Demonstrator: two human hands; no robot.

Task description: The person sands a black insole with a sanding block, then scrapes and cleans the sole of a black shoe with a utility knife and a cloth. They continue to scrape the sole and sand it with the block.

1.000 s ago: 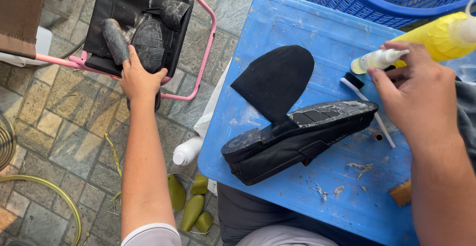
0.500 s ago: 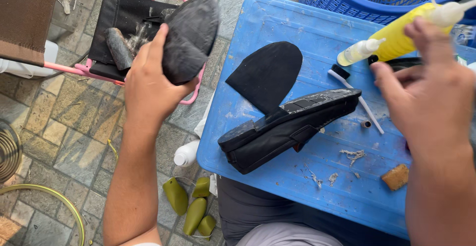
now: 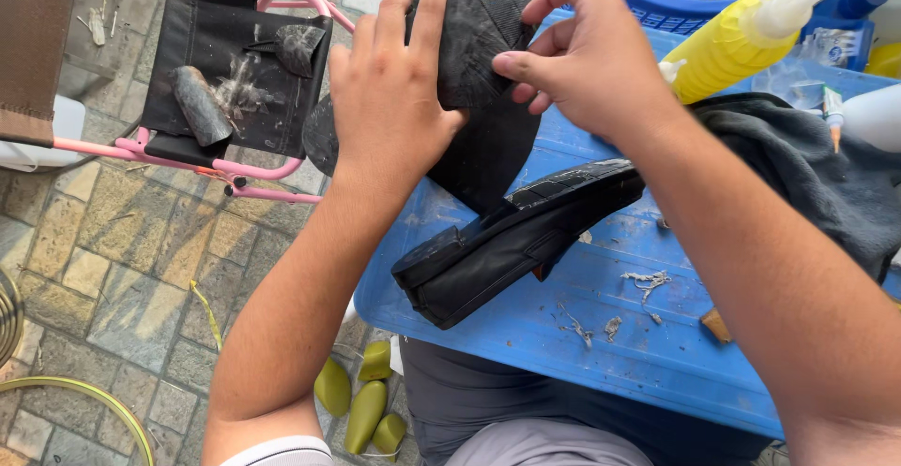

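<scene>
Head view, left to right: my left hand grasps a black rubber sole piece above the blue surface; my right hand pinches its edge with fingertips. I judge I am checking the piece for fit; next calls for aligning it with the black shoe lying sole-up below. It looks dark, flat, scuffed.
</scene>
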